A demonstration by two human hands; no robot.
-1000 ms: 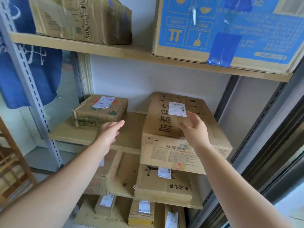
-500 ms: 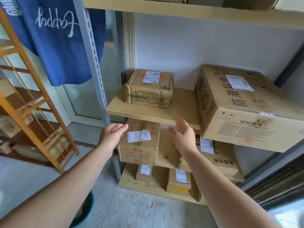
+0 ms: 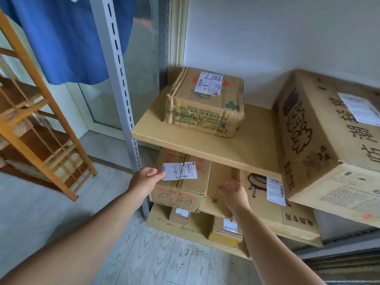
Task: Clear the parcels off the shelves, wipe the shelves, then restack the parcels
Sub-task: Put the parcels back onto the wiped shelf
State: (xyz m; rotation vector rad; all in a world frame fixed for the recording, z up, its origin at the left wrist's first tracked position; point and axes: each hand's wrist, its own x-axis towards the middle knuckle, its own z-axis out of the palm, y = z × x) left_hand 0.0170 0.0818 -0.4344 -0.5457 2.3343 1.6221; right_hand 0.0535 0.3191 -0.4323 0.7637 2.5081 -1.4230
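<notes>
Below shelf [image 3: 205, 145]: parcel [image 3: 181, 186] lengthwise outward (hands [image 3: 146, 179] seemingly open).

Brown taped parcel marked "6840" [image 3: 181, 186] sits on the lower shelf [image 3: 216, 204], label facing out.

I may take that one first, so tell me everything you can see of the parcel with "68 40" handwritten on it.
The "68 40" parcel is a brown corrugated cardboard box, closed, its front top edge creased and dented. It bears red print, a white shipping label across the top seam and the handwritten number on its front face. It sits on the lower shelf, under the upper shelf board, at the left end. The left hand is open at its left side; the right hand is open beside its right.
</notes>
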